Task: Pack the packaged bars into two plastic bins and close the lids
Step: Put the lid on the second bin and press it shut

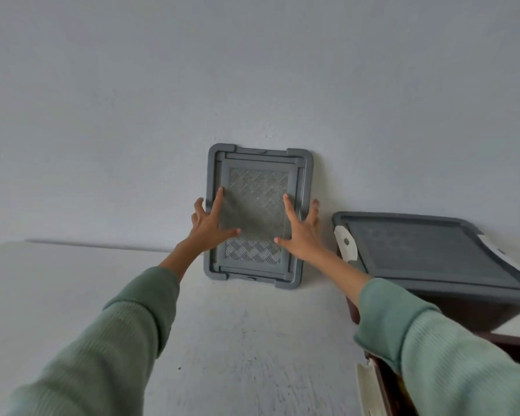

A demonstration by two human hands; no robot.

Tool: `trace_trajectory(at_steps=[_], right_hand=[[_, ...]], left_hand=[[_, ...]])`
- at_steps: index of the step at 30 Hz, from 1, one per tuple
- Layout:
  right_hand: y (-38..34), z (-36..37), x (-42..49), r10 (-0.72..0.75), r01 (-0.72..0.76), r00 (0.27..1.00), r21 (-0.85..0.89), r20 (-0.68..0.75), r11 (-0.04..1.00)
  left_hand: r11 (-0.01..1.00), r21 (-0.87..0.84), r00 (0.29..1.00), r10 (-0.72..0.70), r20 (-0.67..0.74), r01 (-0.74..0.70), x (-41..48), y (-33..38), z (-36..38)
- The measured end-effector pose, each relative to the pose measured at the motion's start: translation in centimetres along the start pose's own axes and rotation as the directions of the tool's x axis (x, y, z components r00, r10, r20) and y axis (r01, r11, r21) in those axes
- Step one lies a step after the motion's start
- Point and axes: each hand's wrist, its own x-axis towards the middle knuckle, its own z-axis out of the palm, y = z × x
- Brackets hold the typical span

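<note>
With both hands only laid flat against it, the grey lid (pixel 258 181) could slide down the wall (pixel 252 70) or tip forward onto the white tabletop (pixel 237 340) if it is pulled away before the fingers get behind its edges. It might also knock the closed bin (pixel 427 250) just to its right. The left hand (pixel 210 225) and right hand (pixel 302 235) are spread wide. The index fingers and thumbs lie straight on the lid's face and the outer fingers reach past its side edges. It cannot be told whether those outer fingers hook behind. The lid stands on end at the far side of the table, leaning on the wall. It is a rectangle with rounded corners, a raised frame and a woven-pattern centre panel. The closed bin carries a similar grey lid, with a white latch (pixel 345 243) at its left end.
</note>
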Motion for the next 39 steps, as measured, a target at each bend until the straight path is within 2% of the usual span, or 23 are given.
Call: trace_trajectory(at_steps=[4, 8, 13, 19, 27, 33, 39], right_hand=[[0.3, 1.5, 0.2, -0.025, 0.031, 0.997, 0.081, -0.077, 0.996], [0.2, 0.9, -0.4, -0.075, 0.084, 0.981, 0.043, -0.18, 0.996], [-1.1, -4.0, -2.7, -0.154, 0.145, 0.948, -0.052, -0.28, 0.988], [-1.6, -11.5, -7.8, -0.19, 0.194, 0.938, -0.014, -0.289, 0.981], [2.9, -20.5, -17.2, -0.134, 0.139, 0.98, 0.028, -0.144, 0.99], [9.2, -23.4, -23.7, -0.026, 0.023, 0.995, 0.031, 0.095, 0.999], [13.8, -21.9, -28.6, 0.037, -0.055, 0.977, 0.082, 0.21, 0.995]], left_hand=[[0.995, -0.086, 0.996, 0.051, -0.074, -0.057, 0.6, -0.9, 1.8], [0.995, -0.064, 0.982, 0.063, -0.18, -0.076, 0.2, -0.6, 1.7], [0.982, -0.062, 0.951, 0.154, -0.268, -0.177, -1.5, 2.3, -1.8], [0.969, -0.043, 0.916, 0.216, -0.337, -0.245, -6.2, 9.1, -6.1], [0.978, 0.032, 0.947, 0.208, -0.245, -0.207, -14.3, 18.3, -5.1], [0.994, 0.041, 0.993, 0.105, -0.062, -0.102, -21.1, 22.8, 0.3], [0.993, 0.118, 0.987, -0.004, 0.16, -0.015, -26.1, 24.0, 4.9]])
